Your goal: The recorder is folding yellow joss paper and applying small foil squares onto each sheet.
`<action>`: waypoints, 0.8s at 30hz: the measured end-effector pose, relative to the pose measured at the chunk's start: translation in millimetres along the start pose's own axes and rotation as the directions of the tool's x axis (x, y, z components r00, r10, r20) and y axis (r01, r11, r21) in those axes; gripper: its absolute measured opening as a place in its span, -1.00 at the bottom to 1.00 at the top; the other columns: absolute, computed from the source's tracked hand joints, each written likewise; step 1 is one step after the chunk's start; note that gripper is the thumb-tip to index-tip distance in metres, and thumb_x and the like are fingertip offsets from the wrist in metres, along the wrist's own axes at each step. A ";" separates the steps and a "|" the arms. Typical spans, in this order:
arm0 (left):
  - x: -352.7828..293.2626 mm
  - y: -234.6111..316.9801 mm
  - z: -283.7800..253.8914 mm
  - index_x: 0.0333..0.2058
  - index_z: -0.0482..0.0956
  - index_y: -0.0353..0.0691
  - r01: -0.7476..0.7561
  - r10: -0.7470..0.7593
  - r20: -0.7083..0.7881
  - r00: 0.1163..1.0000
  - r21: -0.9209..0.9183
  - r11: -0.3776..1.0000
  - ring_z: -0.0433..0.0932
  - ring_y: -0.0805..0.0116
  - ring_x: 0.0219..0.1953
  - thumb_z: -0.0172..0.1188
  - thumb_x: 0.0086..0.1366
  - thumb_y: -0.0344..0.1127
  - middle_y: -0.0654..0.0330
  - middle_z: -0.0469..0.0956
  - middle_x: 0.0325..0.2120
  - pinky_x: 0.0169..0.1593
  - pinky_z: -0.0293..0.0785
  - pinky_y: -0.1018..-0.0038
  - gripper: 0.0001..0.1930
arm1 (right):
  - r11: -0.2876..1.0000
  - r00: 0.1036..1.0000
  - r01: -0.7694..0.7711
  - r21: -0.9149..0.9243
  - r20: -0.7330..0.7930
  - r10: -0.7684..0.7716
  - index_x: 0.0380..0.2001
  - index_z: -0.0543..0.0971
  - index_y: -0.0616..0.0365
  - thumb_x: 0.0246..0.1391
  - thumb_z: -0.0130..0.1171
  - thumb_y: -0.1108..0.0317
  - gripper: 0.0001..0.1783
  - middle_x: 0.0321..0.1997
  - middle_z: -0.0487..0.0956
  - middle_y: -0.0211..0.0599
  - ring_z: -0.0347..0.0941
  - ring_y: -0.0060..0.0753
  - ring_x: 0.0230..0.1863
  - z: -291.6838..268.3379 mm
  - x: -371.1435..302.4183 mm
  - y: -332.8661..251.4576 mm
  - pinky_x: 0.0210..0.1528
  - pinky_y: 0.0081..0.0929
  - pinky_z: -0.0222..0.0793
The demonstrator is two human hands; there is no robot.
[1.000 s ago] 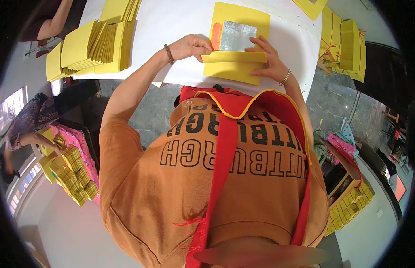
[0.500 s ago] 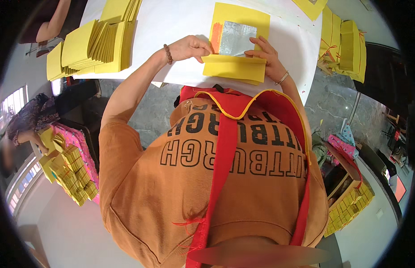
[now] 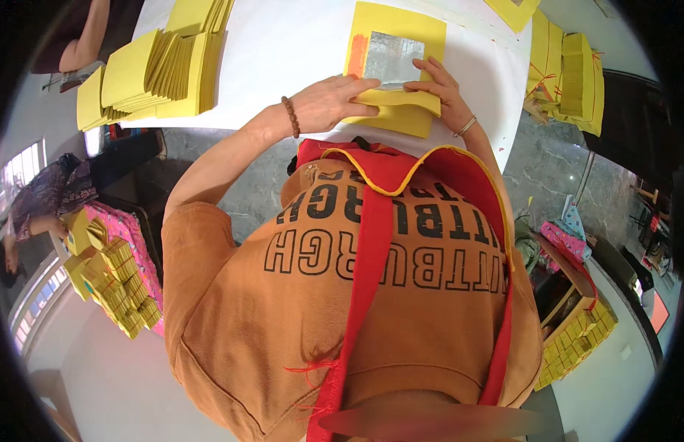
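Note:
A stack of yellow paper [image 3: 397, 121] lies on the white table in front of me, its top sheet carrying a silver foil square [image 3: 395, 59] and an orange strip [image 3: 358, 55] beside it. The near edge of the top sheet is curled up into a flap just below the foil. At the left end of this flap, my left hand [image 3: 331, 102] grips the paper, fingers pointing right. My right hand [image 3: 441, 94] holds the flap's right end, with its fingers bent over the sheet's right side near the foil.
Folded yellow paper bundles [image 3: 158, 74] are piled at the table's left. More yellow packets [image 3: 570, 81] with red ties stand off the right edge. Tied yellow blocks [image 3: 121, 280] lie on pink cloth at lower left, near another person's arm [image 3: 43, 225]. Others fill a box [image 3: 581, 339] at right.
My left hand has shifted right and closed over the flap's left end. The flap, which hung lower toward me, is now lifted and curled up. My right hand stays almost in place.

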State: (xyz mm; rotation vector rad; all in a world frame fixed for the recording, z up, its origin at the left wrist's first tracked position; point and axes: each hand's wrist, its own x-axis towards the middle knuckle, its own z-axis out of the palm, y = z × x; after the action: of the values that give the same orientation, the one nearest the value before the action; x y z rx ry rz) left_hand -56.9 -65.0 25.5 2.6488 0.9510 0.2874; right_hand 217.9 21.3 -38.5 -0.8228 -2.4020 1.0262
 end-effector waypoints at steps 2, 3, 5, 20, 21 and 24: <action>-0.4 1.9 1.5 0.04 0.36 -0.01 -0.015 0.016 -0.029 0.999 0.027 1.000 0.38 0.19 -0.06 0.17 -0.02 -0.51 0.10 0.26 0.07 0.01 0.35 0.34 -0.43 | 0.999 1.000 0.029 0.028 -0.011 -0.028 -0.15 0.58 -0.30 -0.01 0.12 0.34 -0.68 0.27 0.22 -0.46 -0.06 -0.21 0.35 2.8 1.0 4.5 0.30 -0.22 -0.24; -1.1 5.5 3.1 0.02 0.37 -0.02 0.009 -0.009 -0.002 1.000 0.050 0.999 0.35 0.20 -0.03 0.24 -0.07 -0.45 0.11 0.28 0.05 0.03 0.33 0.35 -0.41 | 0.999 1.000 0.028 0.029 -0.012 -0.027 -0.15 0.58 -0.30 -0.01 0.12 0.34 -0.68 0.27 0.22 -0.46 -0.06 -0.21 0.35 3.4 -1.0 5.9 0.30 -0.22 -0.24; -1.5 8.1 3.7 0.01 0.39 -0.04 0.034 -0.036 0.026 0.999 0.077 0.996 0.32 0.21 -0.01 0.31 -0.12 -0.39 0.11 0.29 0.02 0.05 0.30 0.36 -0.39 | 0.999 0.999 0.025 0.022 -0.035 -0.025 -0.15 0.58 -0.29 -0.02 0.13 0.34 -0.68 0.26 0.24 -0.45 -0.05 -0.20 0.35 4.3 -1.2 5.5 0.30 -0.22 -0.23; 0.7 -3.1 -1.1 0.05 0.35 -0.08 0.015 -0.008 0.056 0.998 -0.120 0.993 0.28 0.12 0.06 0.35 -0.20 -0.25 0.08 0.32 0.01 0.11 0.26 0.29 -0.29 | 0.999 0.999 0.043 0.029 -0.032 -0.042 -0.16 0.58 -0.27 -0.02 0.14 0.33 -0.69 0.24 0.25 -0.44 -0.05 -0.19 0.35 4.3 0.0 8.0 0.31 -0.23 -0.22; 0.8 2.1 -1.1 -0.01 0.39 -0.08 0.023 -0.022 0.022 1.000 -0.042 0.999 0.30 0.17 0.02 0.36 -0.20 -0.27 0.11 0.35 -0.04 0.06 0.29 0.33 -0.34 | 0.999 0.999 0.040 0.029 -0.032 -0.039 -0.16 0.58 -0.27 -0.02 0.14 0.33 -0.69 0.24 0.25 -0.44 -0.05 -0.19 0.35 4.1 -0.6 8.0 0.31 -0.23 -0.22; -1.3 1.8 1.3 -0.06 0.43 -0.08 0.027 -0.026 -0.028 0.999 0.032 0.999 0.32 0.22 -0.01 0.36 -0.19 -0.28 0.15 0.37 -0.09 0.02 0.32 0.36 -0.40 | 0.999 0.999 0.020 0.027 -0.030 -0.019 -0.16 0.59 -0.28 0.00 0.13 0.31 -0.71 0.25 0.25 -0.44 -0.06 -0.19 0.35 4.4 0.9 5.0 0.31 -0.22 -0.24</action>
State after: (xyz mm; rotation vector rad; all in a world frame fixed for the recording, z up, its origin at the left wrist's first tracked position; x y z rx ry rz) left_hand -56.5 -67.4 24.9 2.6657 1.0071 0.3053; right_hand 216.6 22.4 -45.0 -0.7986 -2.3616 1.0297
